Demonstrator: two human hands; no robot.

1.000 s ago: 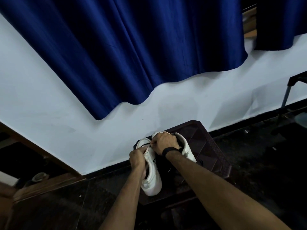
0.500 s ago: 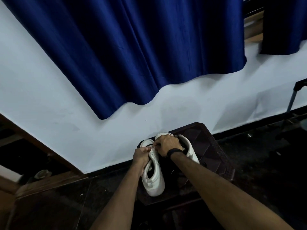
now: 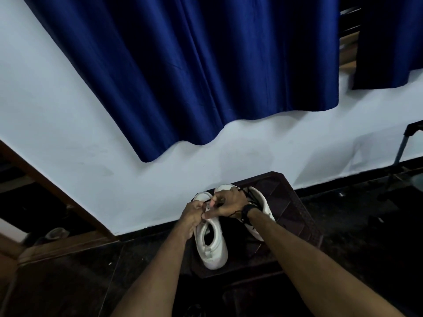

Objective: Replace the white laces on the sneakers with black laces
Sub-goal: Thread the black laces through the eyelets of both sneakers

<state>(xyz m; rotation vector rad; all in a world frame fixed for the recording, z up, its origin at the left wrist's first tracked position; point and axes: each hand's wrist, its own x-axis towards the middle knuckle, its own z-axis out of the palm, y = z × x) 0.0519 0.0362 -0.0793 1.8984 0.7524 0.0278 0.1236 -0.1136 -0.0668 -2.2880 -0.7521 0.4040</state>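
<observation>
Two white sneakers (image 3: 212, 243) on dark stool (image 3: 297, 216), both hands (image 3: 215, 207) pinching black lace (image 3: 249, 197), blue curtain (image 3: 206, 76) behind

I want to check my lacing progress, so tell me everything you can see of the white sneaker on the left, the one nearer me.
The left sneaker is white and smooth, perhaps leather. It lies on the dark stool, heel toward the wearer, its dark opening facing up. Over its lacing area, the left hand and right hand pinch a black lace. The hands hide its eyelets. The other sneaker sits to its right.
</observation>
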